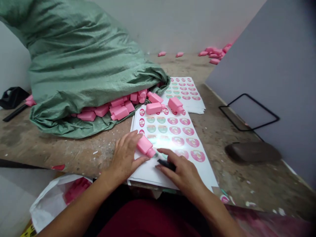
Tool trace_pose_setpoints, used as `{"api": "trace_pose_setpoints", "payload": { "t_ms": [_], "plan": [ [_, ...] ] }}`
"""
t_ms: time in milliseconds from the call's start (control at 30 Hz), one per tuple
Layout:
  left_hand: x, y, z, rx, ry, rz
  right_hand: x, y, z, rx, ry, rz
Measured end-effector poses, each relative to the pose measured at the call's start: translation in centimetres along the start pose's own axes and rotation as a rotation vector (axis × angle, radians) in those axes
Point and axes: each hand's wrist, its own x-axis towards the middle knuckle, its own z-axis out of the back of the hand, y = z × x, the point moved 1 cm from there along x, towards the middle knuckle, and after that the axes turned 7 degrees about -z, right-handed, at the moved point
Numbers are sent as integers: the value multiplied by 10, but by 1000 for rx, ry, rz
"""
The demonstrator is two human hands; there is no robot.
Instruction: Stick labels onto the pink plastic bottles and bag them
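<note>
My left hand [125, 158] grips a pink plastic bottle [145, 146] lying on its side, its cap end to the lower right. My right hand [181, 176] pinches a small black object [166, 164] just right of that bottle, above a stack of sticker sheets [170, 141] printed with round pink and green labels. Two more pink bottles [153, 108] lie at the stack's far end. Beyond it sits a second sticker stack [185, 93]. To the left, a green woven sack [81, 65] spills many pink bottles [116, 110] onto the stained wooden worktop [44, 148].
A white plastic bag [55, 200] with pink contents sits below the worktop's near edge at left. On the right lie a dark flat pad [251, 152] and a black wire frame [249, 112] against a grey board [271, 65]. Pink bottles [214, 53] lie farther back.
</note>
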Motion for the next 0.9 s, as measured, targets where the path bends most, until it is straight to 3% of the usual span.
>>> {"api": "trace_pose_setpoints", "payload": {
  "t_ms": [67, 133, 233, 300, 400, 533, 700, 767, 800, 900],
  "plan": [
    [5, 1, -3, 47, 49, -126, -7, -1, 0, -146, 19, 112],
    [11, 3, -2, 85, 124, -164, -15, -2, 1, -260, 16, 211],
    [18, 5, 4, 50, 201, -125, -24, -4, 3, -334, 29, 281],
    [18, 8, 8, -34, 189, -54, -28, -6, 4, -327, 35, 299],
    [10, 15, 13, -193, 45, 145, -29, -10, 4, -263, 67, 297],
    [-10, 35, 11, -561, -199, 457, -27, -14, 3, -65, 160, 257],
    [-34, 46, 17, -733, -357, 589, -37, -10, 10, 31, 178, 246],
    [-42, 48, 17, -779, -426, 688, -33, -13, 24, -5, 180, 263],
    [-45, 49, 13, -830, -397, 729, -26, -16, 37, -34, 166, 252],
    [-50, 53, 0, -817, -395, 725, 9, -24, 108, -116, -76, 209]
  ]
}}
